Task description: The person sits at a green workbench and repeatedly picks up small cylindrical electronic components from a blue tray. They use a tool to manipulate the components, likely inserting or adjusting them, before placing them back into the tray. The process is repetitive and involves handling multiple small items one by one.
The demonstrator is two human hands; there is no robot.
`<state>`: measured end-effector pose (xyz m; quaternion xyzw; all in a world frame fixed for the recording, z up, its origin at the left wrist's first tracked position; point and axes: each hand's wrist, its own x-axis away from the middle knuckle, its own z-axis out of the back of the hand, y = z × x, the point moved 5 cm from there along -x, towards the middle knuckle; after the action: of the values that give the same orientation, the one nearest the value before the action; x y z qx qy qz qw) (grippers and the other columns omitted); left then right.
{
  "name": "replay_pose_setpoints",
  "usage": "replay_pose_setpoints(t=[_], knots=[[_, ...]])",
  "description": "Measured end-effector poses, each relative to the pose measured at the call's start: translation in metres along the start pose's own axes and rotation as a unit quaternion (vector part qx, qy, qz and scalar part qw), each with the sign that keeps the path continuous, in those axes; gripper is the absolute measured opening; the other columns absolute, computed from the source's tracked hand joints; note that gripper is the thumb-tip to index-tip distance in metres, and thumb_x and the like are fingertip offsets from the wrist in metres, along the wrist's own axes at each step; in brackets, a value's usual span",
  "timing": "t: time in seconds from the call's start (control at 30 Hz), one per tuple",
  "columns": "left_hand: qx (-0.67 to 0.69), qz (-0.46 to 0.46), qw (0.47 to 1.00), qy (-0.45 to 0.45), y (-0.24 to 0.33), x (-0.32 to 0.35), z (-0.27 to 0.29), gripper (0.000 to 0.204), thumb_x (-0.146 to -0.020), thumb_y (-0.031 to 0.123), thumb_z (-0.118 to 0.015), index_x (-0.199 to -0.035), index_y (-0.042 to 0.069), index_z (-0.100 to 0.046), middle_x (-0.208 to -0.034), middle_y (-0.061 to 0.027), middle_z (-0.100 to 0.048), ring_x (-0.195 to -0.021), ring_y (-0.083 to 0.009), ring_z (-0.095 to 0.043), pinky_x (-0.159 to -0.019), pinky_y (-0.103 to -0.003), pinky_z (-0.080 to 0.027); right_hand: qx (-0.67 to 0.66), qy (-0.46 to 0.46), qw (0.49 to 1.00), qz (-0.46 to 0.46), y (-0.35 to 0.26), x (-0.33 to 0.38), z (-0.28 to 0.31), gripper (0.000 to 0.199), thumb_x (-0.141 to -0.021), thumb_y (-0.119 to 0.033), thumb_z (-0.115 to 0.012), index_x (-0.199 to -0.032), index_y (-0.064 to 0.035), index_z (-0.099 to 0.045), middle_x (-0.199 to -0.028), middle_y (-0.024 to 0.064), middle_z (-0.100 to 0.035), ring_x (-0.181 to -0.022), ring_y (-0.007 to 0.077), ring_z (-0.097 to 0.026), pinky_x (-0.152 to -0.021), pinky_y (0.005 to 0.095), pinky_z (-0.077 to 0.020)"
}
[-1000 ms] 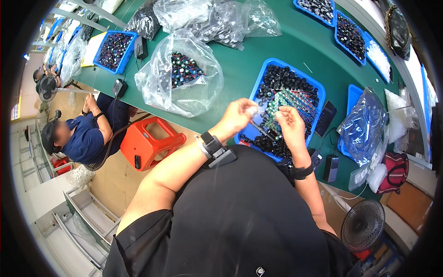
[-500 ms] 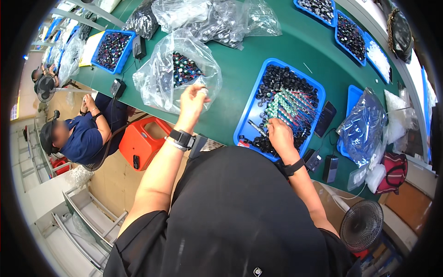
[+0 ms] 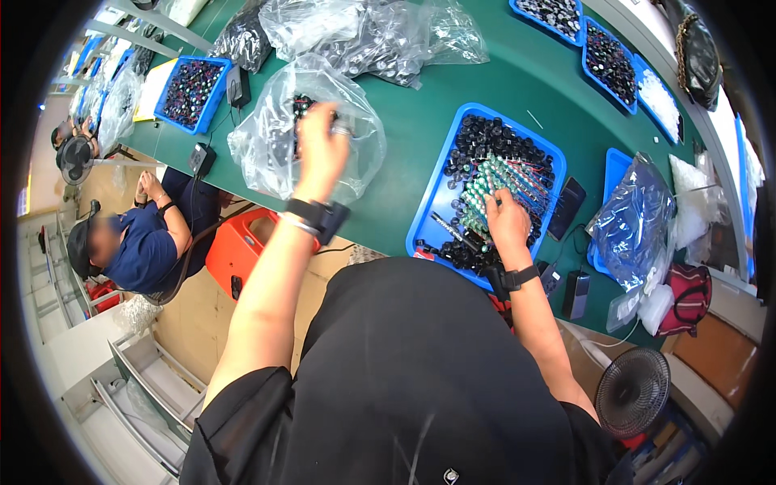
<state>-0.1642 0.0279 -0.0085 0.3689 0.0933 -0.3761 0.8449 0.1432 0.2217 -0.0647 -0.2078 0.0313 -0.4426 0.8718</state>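
The clear bag (image 3: 279, 137) of small dark parts is lying on the green table (image 3: 404, 162), left of the blue tray (image 3: 432, 198) and near the table's front edge. The left hand (image 3: 322, 153) is reaching into the bag's open top, fingers curled among the parts; whether it is gripping any of them I cannot tell, since the hand's back is hiding the fingertips. A dark band (image 3: 311, 214) is sitting on that wrist.

The right hand (image 3: 508, 226) is resting over the tray, fingers bent down onto a bundle of green pieces with coloured wires (image 3: 501, 178). It is touching them, but whether it is pinching one is not clear. Black round parts (image 3: 493, 145) are filling the tray's far end and its front edge. A black watch (image 3: 517, 277) is circling the right wrist.

Just right of the tray a dark phone (image 3: 568, 208) is lying flat, and beyond it a bluish bag (image 3: 634, 226) is sitting on another blue tray. More clear bags (image 3: 364, 32) are piled at the table's far side, with further blue trays (image 3: 190, 93) to the left and right.

Below the table's left end a seated person in a dark blue shirt (image 3: 141, 250) is bending forward beside a red crate (image 3: 234, 250). A black fan (image 3: 632, 392) is standing at the lower right.
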Motion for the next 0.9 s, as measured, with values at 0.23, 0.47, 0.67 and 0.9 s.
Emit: replay_pose_setpoints(t=[0.23, 0.47, 0.67, 0.9], knots=[[0.158, -0.017, 0.917, -0.366, 0.107, 0.088, -0.123, 0.039, -0.076, 0.001, -0.058, -0.114, 0.002, -0.056, -0.114, -0.0156, -0.055, -0.107, -0.033, -0.053, -0.093, -0.04, -0.044, -0.338, 0.047, 0.94, -0.01, 0.011, 0.012, 0.018, 0.015, -0.081, -0.015, -0.07, -0.081, -0.0033, -0.061, -0.067, 0.0004, -0.05, -0.063, 0.0111, -0.05, -0.058, 0.0254, -0.042], [-0.033, -0.139, 0.93, -0.338, 0.116, 0.075, -0.178, 0.041, -0.078, 0.002, -0.052, -0.118, -0.006, -0.048, -0.138, -0.0249, -0.034, -0.123, -0.0371, -0.039, -0.099, -0.039, -0.042, -0.622, -0.102, 0.767, -0.118, 0.015, 0.026, 0.027, 0.016, -0.087, -0.007, -0.061, -0.101, -0.001, -0.054, -0.086, 0.0067, -0.061, -0.075, 0.013, -0.06, -0.068, 0.0247, -0.0481], [-0.082, -0.184, 0.916, -0.348, 0.124, 0.088, -0.176, 0.027, -0.077, 0.003, -0.051, -0.103, -0.005, -0.054, -0.107, -0.0175, -0.05, -0.105, -0.0307, -0.049, -0.082, -0.034, -0.052, -0.722, -0.188, 0.654, -0.124, 0.011, 0.034, 0.033, 0.026, -0.089, -0.009, -0.058, -0.114, -0.0051, -0.053, -0.095, 0.0094, -0.061, -0.087, 0.0203, -0.061, -0.078, 0.0325, -0.0499], [-0.088, -0.227, 0.904, -0.352, 0.119, 0.098, -0.172, 0.013, -0.075, 0.006, -0.052, -0.085, -0.001, -0.057, -0.095, -0.0135, -0.053, -0.094, -0.028, -0.051, -0.077, -0.034, -0.05, -0.757, -0.189, 0.618, -0.096, -0.01, 0.029, 0.04, 0.022, -0.085, 0.0, -0.052, -0.105, -0.0071, -0.051, -0.097, 0.0114, -0.063, -0.1, 0.0269, -0.061, -0.088, 0.0364, -0.0458]])
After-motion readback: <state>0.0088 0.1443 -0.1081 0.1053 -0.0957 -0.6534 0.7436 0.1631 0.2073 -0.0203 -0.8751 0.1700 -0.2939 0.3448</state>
